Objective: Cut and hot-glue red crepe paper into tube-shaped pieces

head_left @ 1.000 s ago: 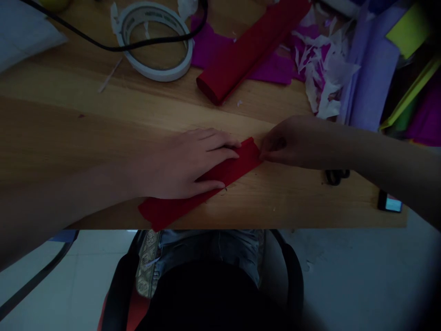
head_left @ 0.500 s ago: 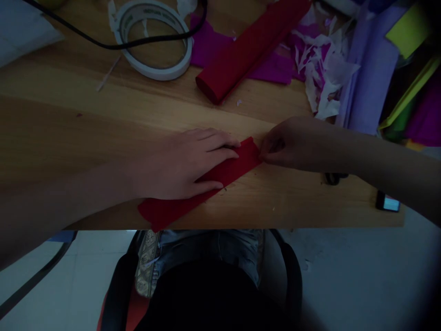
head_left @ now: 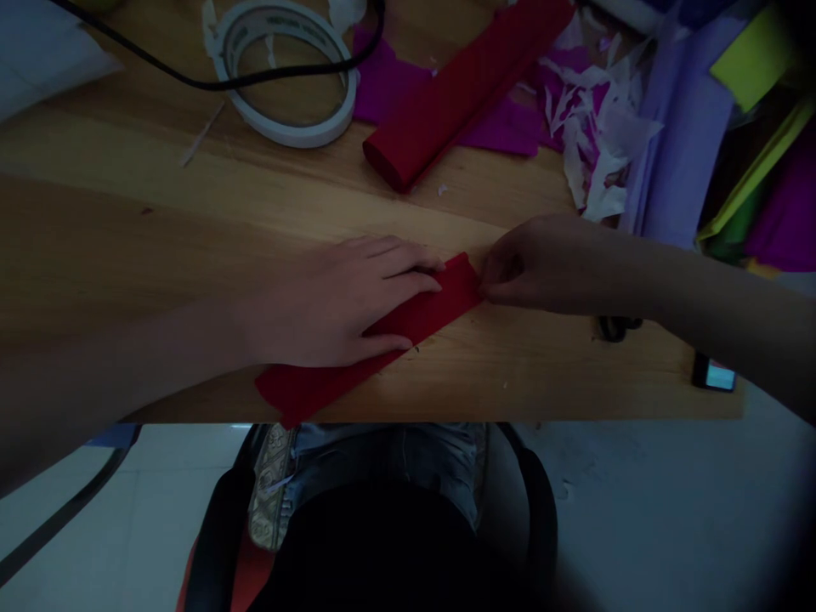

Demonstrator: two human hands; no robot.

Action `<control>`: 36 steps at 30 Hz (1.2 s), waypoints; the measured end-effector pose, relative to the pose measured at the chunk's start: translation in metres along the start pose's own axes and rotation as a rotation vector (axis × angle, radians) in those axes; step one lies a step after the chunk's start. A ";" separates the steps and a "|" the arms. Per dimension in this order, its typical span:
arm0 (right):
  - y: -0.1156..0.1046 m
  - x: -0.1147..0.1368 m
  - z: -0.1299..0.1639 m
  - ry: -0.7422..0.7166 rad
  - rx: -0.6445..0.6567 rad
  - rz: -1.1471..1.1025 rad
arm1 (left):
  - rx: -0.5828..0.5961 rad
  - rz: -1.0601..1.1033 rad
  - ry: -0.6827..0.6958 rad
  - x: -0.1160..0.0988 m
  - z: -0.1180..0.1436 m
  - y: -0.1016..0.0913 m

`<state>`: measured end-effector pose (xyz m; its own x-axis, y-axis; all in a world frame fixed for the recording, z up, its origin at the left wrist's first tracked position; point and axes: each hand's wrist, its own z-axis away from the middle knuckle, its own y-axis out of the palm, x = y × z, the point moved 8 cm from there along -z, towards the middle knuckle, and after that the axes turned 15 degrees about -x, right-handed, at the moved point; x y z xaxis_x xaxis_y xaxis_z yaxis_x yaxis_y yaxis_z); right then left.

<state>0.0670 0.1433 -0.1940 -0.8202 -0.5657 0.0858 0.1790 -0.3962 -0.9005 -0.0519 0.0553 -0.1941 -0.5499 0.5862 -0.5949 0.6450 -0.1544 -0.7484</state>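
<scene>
Paper strip [head_left: 433, 313] — red, lying slantwise near the table [head_left: 127, 246] edge — sits flat under the spread fingers of the left hand [head_left: 331, 302], while the right hand [head_left: 541, 263] pinches its far end between thumb and fingertips.

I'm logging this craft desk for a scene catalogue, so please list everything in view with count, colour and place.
red paper strip: 1, red, flat near the table's front edge, under both hands
red paper roll: 1, red, lying slantwise at the back centre
tape roll: 1, white, back left of centre
cable: 1, black, running across the tape roll
purple paper: a few pieces, magenta, under and beside the red roll
paper scraps: a heap, white and purple, back right
paper sheets: a stack, lilac, yellow, green, far right
small dark device: 1, black with lit face, front right edge
table: 1, light wood
left hand: 1, pressing flat on the strip
right hand: 1, fingers pinching the strip's far end
</scene>
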 end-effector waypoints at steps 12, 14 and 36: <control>0.004 0.029 0.083 -0.217 -0.507 -0.043 | 0.025 -0.060 -0.003 -0.003 0.000 -0.002; 0.019 0.031 0.088 -0.208 -0.513 -0.054 | 0.013 -0.051 0.004 -0.003 0.000 -0.003; 0.042 0.049 0.097 -0.136 -0.818 -0.016 | 0.027 0.005 -0.042 0.001 0.000 0.000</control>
<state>0.0868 0.0283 -0.1864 -0.7370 -0.6678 0.1044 -0.3268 0.2170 -0.9198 -0.0523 0.0557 -0.1947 -0.5689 0.5512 -0.6103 0.6337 -0.1793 -0.7525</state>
